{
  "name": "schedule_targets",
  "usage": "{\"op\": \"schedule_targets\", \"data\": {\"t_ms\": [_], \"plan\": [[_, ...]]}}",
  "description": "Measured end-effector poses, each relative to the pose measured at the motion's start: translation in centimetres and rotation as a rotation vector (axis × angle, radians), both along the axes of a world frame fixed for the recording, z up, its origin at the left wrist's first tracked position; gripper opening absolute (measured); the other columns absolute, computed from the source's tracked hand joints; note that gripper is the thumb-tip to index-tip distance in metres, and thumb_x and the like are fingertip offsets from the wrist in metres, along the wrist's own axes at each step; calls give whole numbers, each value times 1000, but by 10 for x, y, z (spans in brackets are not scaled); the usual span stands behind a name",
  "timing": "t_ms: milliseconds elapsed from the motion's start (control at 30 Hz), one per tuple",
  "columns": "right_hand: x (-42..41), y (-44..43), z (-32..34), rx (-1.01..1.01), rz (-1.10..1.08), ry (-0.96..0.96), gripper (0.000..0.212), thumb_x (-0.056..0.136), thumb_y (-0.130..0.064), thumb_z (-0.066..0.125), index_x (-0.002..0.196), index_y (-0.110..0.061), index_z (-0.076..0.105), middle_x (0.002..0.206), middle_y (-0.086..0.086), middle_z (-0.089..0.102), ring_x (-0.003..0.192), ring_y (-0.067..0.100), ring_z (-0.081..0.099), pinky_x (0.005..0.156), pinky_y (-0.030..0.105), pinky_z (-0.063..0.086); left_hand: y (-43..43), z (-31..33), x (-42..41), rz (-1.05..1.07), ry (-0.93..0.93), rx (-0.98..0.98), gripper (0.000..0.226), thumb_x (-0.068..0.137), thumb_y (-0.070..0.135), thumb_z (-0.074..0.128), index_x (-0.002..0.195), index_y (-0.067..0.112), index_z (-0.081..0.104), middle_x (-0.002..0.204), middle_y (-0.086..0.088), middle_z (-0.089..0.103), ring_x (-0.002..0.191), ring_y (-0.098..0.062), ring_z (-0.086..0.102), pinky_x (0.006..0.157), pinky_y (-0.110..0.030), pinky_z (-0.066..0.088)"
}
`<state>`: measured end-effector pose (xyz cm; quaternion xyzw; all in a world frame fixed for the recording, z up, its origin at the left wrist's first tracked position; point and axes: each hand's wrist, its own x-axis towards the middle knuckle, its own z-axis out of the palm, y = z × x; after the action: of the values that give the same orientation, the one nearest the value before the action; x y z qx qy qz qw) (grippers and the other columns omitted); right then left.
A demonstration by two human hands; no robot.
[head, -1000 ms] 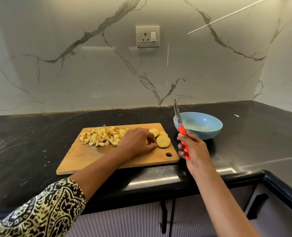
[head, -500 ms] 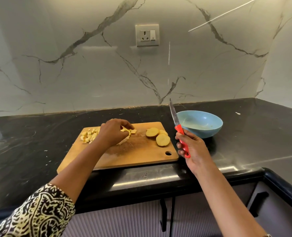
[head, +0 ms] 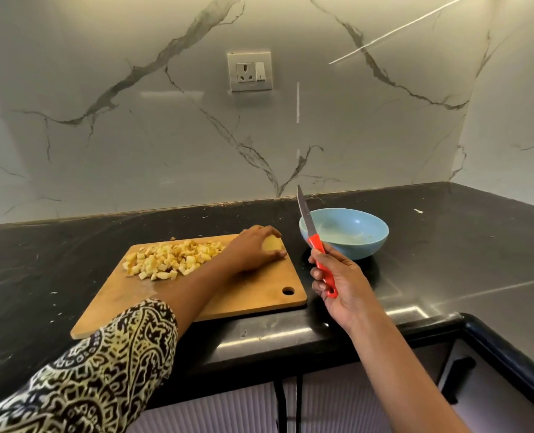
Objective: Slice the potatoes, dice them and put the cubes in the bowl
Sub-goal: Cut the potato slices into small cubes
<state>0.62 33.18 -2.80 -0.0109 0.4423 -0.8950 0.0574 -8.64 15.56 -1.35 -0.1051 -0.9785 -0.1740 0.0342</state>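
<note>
A wooden cutting board [head: 243, 295] lies on the black counter. A heap of several potato cubes [head: 172, 256] sits on its far left part. My left hand [head: 253, 248] curls round a pale potato slice [head: 272, 244] at the board's far right corner. My right hand [head: 337, 282] grips the red handle of a knife [head: 314, 242], blade pointing up and away, to the right of the board. A light blue bowl [head: 362, 242] stands just behind the knife; I see no cubes in it.
The black counter [head: 446, 245] runs to a marble wall with a socket [head: 249, 71]. The counter's front edge drops to cabinet doors [head: 321, 407] below. A small white scrap [head: 418, 210] lies on the counter at the back right.
My left hand moved from the cube heap rightward to the potato slices and now holds one. The knife hand stayed nearly still beside the board.
</note>
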Motion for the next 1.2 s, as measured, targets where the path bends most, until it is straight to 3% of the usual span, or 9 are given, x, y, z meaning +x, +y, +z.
{"op": "schedule_targets", "data": {"t_ms": [267, 400, 467, 633, 767, 867, 933, 1033, 1200], "plan": [[-4, -1, 1, 49, -8, -5, 21, 84, -4, 65, 104, -9, 69, 68, 4, 61, 47, 7, 48, 38, 16, 34, -8, 5, -30, 58, 64, 69, 56, 82, 46, 68, 131, 29, 49, 144, -4, 41, 129, -25, 41, 106, -40, 37], [-3, 0, 0, 53, 0, 15, 22, 84, -4, 65, 106, -8, 69, 68, 4, 61, 47, 6, 48, 38, 16, 33, -15, 0, -26, 3, -7, 128, 70, 82, 46, 68, 142, 36, 34, 147, -1, 40, 132, -26, 41, 109, -43, 37], [-3, 0, 0, 50, -5, 16, 20, 83, -4, 66, 102, -8, 69, 67, 4, 61, 47, 6, 48, 37, 16, 33, -19, 1, -22, -27, -51, 134, 73, 85, 46, 64, 147, 36, 25, 152, 0, 33, 137, -27, 35, 112, -45, 31], [-1, -1, 1, 60, -12, 11, 18, 83, -5, 66, 100, -9, 69, 67, 4, 61, 47, 6, 48, 38, 15, 33, -28, -3, -6, -149, -76, -113, 69, 91, 57, 46, 150, 32, 20, 160, 4, -1, 147, -17, -3, 117, -47, 0], [-1, -1, 2, 69, -15, 7, 15, 83, -4, 66, 97, -9, 70, 67, 4, 62, 47, 7, 48, 38, 15, 33, -34, -5, 14, -257, -99, -149, 68, 89, 61, 41, 149, 38, 17, 160, 9, 1, 146, -12, 1, 117, -39, 5], [1, -1, 2, 73, -21, 11, 13, 83, -5, 65, 94, -10, 69, 67, 4, 62, 47, 7, 48, 39, 15, 32, -39, -4, 28, -286, -121, 69, 60, 90, 52, 51, 145, 40, 29, 158, 11, 17, 143, -12, 19, 114, -35, 20], [1, -1, 1, 77, -21, 18, 15, 83, -5, 65, 97, -10, 69, 68, 4, 61, 48, 6, 48, 38, 15, 33, -41, 0, 32, -218, -36, 230, 54, 89, 47, 56, 140, 40, 38, 152, 7, 33, 138, -17, 32, 107, -32, 30], [2, -2, 2, 82, -22, 21, 19, 83, -6, 66, 101, -9, 68, 68, 4, 61, 47, 6, 48, 38, 15, 34, -39, 10, 22, -78, 116, 212, 56, 92, 42, 55, 144, 30, 36, 149, 0, 39, 136, -21, 37, 105, -33, 33], [2, -3, 3, 88, -40, 18, 11, 83, -5, 66, 93, -10, 68, 67, 4, 61, 47, 6, 48, 38, 15, 33, -24, 11, -5, -106, -182, -33, 77, 92, 55, 45, 152, 27, 6, 160, 1, 2, 147, -21, 6, 117, -40, 12]]}}
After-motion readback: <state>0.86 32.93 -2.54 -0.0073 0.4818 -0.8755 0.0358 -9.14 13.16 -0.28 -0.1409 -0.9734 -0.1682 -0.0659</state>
